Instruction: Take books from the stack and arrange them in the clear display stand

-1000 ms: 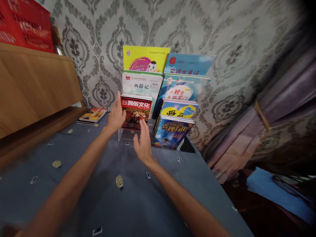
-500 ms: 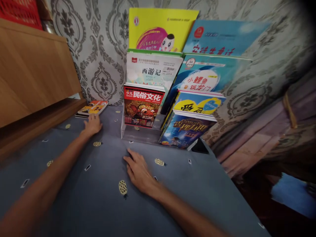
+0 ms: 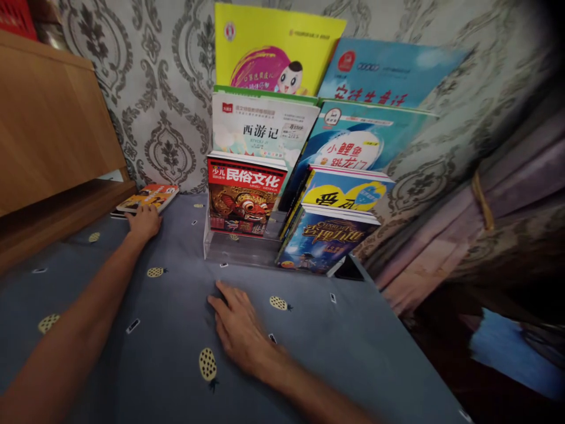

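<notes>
My left hand [image 3: 143,221] reaches far left and rests its fingers on the near edge of an orange book [image 3: 150,197] lying flat at the back of the blue cloth; the fingers are curled on it. My right hand [image 3: 238,327] lies flat and open on the blue patterned cloth [image 3: 154,353], just in front of a clear tiered book stand [image 3: 238,250]. The stand holds several upright books, the red one [image 3: 245,194] in its front left slot and a dark blue one [image 3: 329,238] at front right.
A wooden cabinet [image 3: 48,129] rises at the left. Patterned wallpaper [image 3: 159,88] backs the stand. Purple curtains [image 3: 507,200] hang at the right, past the cloth's right edge, where the surface drops off.
Both hands left the red book in the stand. My left hand went left to the orange book; my right hand dropped flat onto the cloth. The view moved closer.
</notes>
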Demonstrator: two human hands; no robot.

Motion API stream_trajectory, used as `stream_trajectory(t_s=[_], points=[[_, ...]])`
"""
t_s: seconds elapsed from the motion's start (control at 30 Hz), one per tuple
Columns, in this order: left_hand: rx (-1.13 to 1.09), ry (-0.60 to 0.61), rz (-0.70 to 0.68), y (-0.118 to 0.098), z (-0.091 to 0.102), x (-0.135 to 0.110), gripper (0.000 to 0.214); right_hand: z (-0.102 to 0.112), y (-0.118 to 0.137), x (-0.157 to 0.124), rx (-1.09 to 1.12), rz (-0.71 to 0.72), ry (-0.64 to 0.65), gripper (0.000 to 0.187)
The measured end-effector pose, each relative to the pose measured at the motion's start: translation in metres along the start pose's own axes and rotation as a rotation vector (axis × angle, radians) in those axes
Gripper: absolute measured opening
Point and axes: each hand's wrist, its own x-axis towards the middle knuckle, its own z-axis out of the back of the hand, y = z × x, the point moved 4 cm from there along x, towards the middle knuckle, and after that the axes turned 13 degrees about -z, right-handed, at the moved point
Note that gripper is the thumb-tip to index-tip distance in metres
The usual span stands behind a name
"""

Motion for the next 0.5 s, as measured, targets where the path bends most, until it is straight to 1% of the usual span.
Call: stream_trajectory(t_s=[0.17, 0.3, 0.4, 0.5], points=[[0.08, -0.011, -0.037, 0.005, 0.002, 0.011, 0.045, -0.003, -0.001, 0.001, -0.01, 0.005, 0.016, 0.041], [0.124, 0.036, -0.088, 0.004, 0.004, 0.016, 0.043, -0.004, -0.002, 0.001, -0.002, 0.007, -0.013, 0.041], [0.147, 0.058, -0.121, 0.002, 0.006, 0.014, 0.044, -0.004, -0.002, 0.0, -0.001, 0.014, -0.017, 0.041], [0.167, 0.059, -0.15, 0.001, 0.01, 0.005, 0.047, -0.002, -0.001, 0.0, 0.001, 0.015, -0.015, 0.04]])
